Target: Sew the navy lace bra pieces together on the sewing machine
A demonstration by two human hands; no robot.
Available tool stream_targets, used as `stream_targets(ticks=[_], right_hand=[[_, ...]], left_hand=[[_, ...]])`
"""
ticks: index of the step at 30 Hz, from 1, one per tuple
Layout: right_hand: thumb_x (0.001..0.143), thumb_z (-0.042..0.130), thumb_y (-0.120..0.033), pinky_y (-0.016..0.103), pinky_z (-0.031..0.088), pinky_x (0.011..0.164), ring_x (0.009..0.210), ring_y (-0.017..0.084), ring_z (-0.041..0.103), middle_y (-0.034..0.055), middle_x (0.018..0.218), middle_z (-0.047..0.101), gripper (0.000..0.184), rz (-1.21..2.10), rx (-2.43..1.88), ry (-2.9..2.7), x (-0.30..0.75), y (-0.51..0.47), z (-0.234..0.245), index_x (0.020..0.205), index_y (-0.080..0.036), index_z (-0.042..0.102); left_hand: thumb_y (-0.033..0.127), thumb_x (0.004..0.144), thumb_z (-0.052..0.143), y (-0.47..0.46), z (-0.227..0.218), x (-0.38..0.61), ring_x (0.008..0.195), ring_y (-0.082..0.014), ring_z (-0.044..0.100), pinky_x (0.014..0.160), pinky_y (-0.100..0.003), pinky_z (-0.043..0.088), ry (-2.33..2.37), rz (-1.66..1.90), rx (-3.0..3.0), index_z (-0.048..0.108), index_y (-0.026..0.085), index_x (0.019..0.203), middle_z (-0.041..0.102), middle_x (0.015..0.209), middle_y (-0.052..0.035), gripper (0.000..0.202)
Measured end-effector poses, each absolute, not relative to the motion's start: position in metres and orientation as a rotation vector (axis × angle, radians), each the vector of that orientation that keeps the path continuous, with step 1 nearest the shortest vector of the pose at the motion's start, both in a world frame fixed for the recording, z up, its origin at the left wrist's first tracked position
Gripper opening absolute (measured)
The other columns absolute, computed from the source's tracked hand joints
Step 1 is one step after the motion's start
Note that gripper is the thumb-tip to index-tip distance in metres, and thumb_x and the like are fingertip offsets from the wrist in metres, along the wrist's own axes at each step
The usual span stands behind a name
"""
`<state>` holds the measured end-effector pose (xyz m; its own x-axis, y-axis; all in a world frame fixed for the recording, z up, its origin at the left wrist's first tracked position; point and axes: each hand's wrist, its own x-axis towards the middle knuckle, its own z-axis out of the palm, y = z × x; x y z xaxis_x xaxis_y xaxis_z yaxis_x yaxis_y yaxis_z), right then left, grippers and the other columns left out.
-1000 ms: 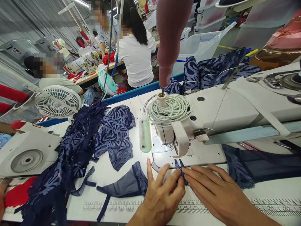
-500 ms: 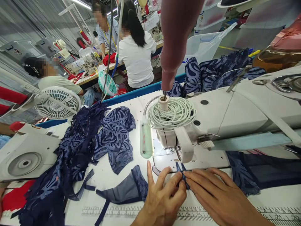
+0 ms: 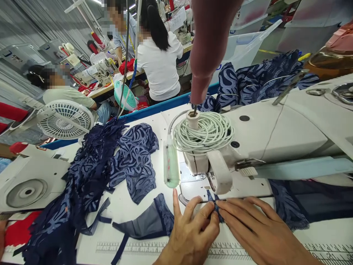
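Note:
A small navy lace piece (image 3: 212, 197) lies at the front edge of the sewing machine's plate, its ends pointing toward the needle area. My left hand (image 3: 193, 228) pinches it from the left, index finger stretched away toward the lamp. From the right, my right hand (image 3: 250, 224) holds the same piece at its fingertips, the long fingers together and the thumb hidden. Most of the piece is covered by my fingers. The white sewing machine head (image 3: 198, 162) stands just beyond, with a coil of pale green cord (image 3: 204, 130) on top.
A sheer navy cut piece (image 3: 146, 222) lies left of my hands, with lace panels (image 3: 140, 158) and a navy garment heap (image 3: 79, 176) further left. More navy fabric (image 3: 317, 200) rests on the right. A small lamp (image 3: 171, 165) glows beside the needle. Co-workers (image 3: 158, 62) sit beyond.
The view has shifted slightly, with the machine appearing a little further right. Both hands keep nearly the same place on the lace piece.

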<state>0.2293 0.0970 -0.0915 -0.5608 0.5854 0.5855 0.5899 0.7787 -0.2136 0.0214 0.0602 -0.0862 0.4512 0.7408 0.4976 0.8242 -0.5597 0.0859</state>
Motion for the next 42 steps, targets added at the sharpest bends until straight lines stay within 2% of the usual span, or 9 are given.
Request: stream_targets(ticks=[18,19,21,23,26,28,32,35,42], right_hand=[[0.103,0.04,-0.014,0.043,0.034,0.106,0.103,0.019,0.063,0.0035,0.11,0.074,0.03,0.12,-0.82,-2.27,0.229,0.1,-0.087,0.107,-0.02,0.07],[0.102,0.04,-0.014,0.043,0.035,0.106,0.102,0.019,0.063,0.0031,0.11,0.074,0.03,0.117,-0.81,-2.279,0.231,0.102,-0.085,0.106,-0.021,0.07],[0.101,0.042,-0.013,0.044,0.037,0.105,0.103,0.02,0.064,0.0045,0.11,0.074,0.029,0.051,-0.778,-2.311,0.237,0.105,-0.083,0.105,-0.02,0.07],[0.098,0.043,-0.009,0.047,0.036,0.105,0.106,0.024,0.063,0.0079,0.114,0.073,0.03,-0.081,-0.714,-2.357,0.241,0.108,-0.082,0.108,-0.018,0.07],[0.093,0.04,-0.002,0.044,0.036,0.106,0.113,0.023,0.061,0.0095,0.124,0.07,0.042,-0.165,-0.56,-2.436,0.234,0.109,-0.084,0.123,-0.015,0.066],[0.093,0.037,-0.001,0.039,0.036,0.106,0.114,0.019,0.061,0.0063,0.125,0.07,0.046,-0.106,-0.481,-2.45,0.222,0.107,-0.084,0.126,-0.017,0.065],[0.102,0.04,-0.011,0.039,0.039,0.097,0.099,0.018,0.065,0.0017,0.105,0.075,0.032,-0.031,-0.484,-2.367,0.203,0.112,-0.075,0.107,-0.022,0.069],[0.103,0.044,-0.016,0.039,0.04,0.093,0.093,0.019,0.064,0.0041,0.098,0.073,0.025,-0.083,-0.593,-2.347,0.204,0.126,-0.063,0.103,-0.019,0.069],[0.105,0.034,-0.012,0.037,0.039,0.084,0.085,0.017,0.063,0.0043,0.095,0.072,0.033,-0.051,-0.647,-2.362,0.21,0.145,-0.057,0.101,-0.018,0.067]], left_hand=[[0.016,0.096,0.06,0.057,-0.082,0.021,0.122,-0.0215,0.061,0.125,-0.067,0.005,-1.332,-0.681,-2.517,0.07,0.024,0.112,0.072,0.125,0.0005,0.02],[0.016,0.096,0.06,0.054,-0.078,0.017,0.121,-0.0207,0.062,0.126,-0.064,0.011,-1.322,-0.734,-2.482,0.069,0.023,0.113,0.073,0.121,-0.0006,0.02],[0.013,0.095,0.059,0.044,-0.069,0.004,0.109,-0.0186,0.067,0.121,-0.051,0.034,-1.379,-0.879,-2.347,0.069,0.019,0.113,0.076,0.111,-0.0043,0.021],[0.009,0.095,0.056,0.032,-0.06,-0.016,0.094,-0.0172,0.069,0.101,-0.038,0.053,-1.545,-0.974,-2.146,0.067,0.016,0.114,0.075,0.1,-0.0078,0.023],[0.01,0.098,0.051,0.015,-0.058,-0.041,0.09,-0.0191,0.07,0.084,-0.034,0.06,-1.775,-0.875,-1.946,0.064,0.014,0.118,0.074,0.099,-0.0099,0.024],[0.015,0.1,0.047,0.011,-0.066,-0.046,0.1,-0.022,0.07,0.088,-0.038,0.061,-1.824,-0.735,-1.949,0.062,0.012,0.123,0.074,0.109,-0.0124,0.027],[0.016,0.101,0.044,0.026,-0.087,-0.023,0.119,-0.0248,0.065,0.098,-0.041,0.058,-1.719,-0.627,-2.1,0.06,0.009,0.129,0.069,0.126,-0.0151,0.033],[0.018,0.099,0.048,0.046,-0.092,0.002,0.122,-0.0244,0.062,0.104,-0.043,0.054,-1.65,-0.61,-2.231,0.06,0.01,0.131,0.068,0.131,-0.0131,0.035],[0.027,0.102,0.048,0.077,-0.086,0.015,0.128,-0.0242,0.055,0.112,-0.053,0.044,-1.644,-0.454,-2.377,0.054,0.018,0.14,0.061,0.143,-0.0081,0.04]])
